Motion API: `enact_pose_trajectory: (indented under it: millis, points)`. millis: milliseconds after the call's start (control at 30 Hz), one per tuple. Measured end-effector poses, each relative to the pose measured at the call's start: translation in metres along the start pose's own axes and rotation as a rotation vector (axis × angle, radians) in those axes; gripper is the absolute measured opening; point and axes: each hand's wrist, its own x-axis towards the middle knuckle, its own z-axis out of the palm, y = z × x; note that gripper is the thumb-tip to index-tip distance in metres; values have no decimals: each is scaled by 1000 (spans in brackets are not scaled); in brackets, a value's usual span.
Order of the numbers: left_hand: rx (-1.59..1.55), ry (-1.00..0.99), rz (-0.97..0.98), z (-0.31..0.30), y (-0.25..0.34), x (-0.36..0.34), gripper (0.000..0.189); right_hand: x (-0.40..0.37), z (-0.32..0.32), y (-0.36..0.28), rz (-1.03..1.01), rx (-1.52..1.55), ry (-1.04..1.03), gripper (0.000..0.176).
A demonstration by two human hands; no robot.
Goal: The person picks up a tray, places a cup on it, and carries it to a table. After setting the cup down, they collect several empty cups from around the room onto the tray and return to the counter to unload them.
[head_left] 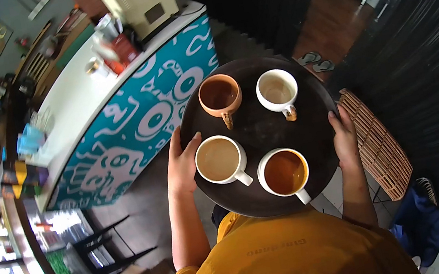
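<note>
Between my two hands is a round dark tray point(266, 134), held in front of my chest. My left hand point(182, 164) grips its left rim, close to a white cup point(221, 160) of pale milky drink. On the opposite rim my right hand point(345, 138) is closed, thumb on top. At the tray's far side stand a terracotta cup point(220, 94) with dark contents and a white cup with a brown handle point(277, 91), little liquid in it. Nearest my body, a white cup point(283, 174) holds amber-brown liquid. The fingers under the tray are hidden.
A curved counter point(127, 112) with a teal patterned front stands ahead left, bearing a cream machine point(140, 4). A slatted wooden bench point(377, 147) is on the right, by black corrugated shutters point(421, 84). Slippers point(316, 61) lie at a doorway. A black chair point(107, 250) stands lower left.
</note>
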Motion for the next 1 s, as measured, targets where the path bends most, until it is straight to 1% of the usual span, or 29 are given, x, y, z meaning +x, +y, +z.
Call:
enact_pose_trajectory:
  millis: [33, 67, 133, 167, 200, 267, 333, 400, 433, 500, 567, 633, 700, 767, 800, 867, 900, 933, 1000]
  points:
    - [-13, -82, 12, 8, 9, 18, 71, 12, 3, 0, -5, 23, 18, 54]
    - [-8, -111, 7, 14, 12, 41, 71, 25, 8, -3, 4, 21, 47, 54]
    - [0, -150, 48, 26, 9, 84, 70, 44, 14, -5, 26, 107, 38, 54]
    - [-18, -218, 47, 30, 15, 105, 68, 57, 19, -4, 24, 108, 86, 51]
    - [-16, -235, 42, 35, 23, 122, 68, 68, 25, -6, 29, 105, 103, 51]
    - [25, -247, 61, 50, 41, 156, 67, 94, 36, -14, 17, 197, 154, 45]
    - [54, -269, 58, 70, 57, 182, 67, 116, 49, -31, 17, 220, 154, 42]
    - [-31, -406, 19, 84, 71, 211, 64, 137, 56, -47, 27, 235, 167, 39]
    - [-36, -342, 10, 97, 78, 220, 58, 152, 58, -50, 19, 237, 169, 37]
    - [-38, -352, 15, 116, 78, 250, 55, 185, 62, -50, 17, 241, 178, 35]
    - [-43, -336, 26, 139, 76, 281, 52, 229, 65, -43, -31, 290, 141, 33]
    - [-57, -353, 15, 162, 76, 309, 54, 273, 64, -44, -28, 260, 131, 34]
    - [-93, -317, 18, 189, 80, 334, 55, 322, 64, -47, -34, 234, 104, 34]
    - [-153, -266, 16, 215, 85, 357, 57, 374, 67, -51, -100, 208, 82, 36]
    - [-148, -234, 28, 229, 90, 370, 57, 404, 68, -55, -104, 222, 51, 36]
    - [-195, -196, 9, 252, 101, 390, 57, 450, 68, -73, -175, 194, -18, 39]
    - [-184, -137, 8, 263, 107, 402, 61, 472, 69, -84, -174, 199, -33, 39]
    - [-187, -123, 13, 273, 114, 411, 61, 493, 70, -95, -169, 151, -41, 40]
    - [-197, 31, -3, 290, 129, 424, 65, 536, 75, -110, -168, 94, -70, 41]
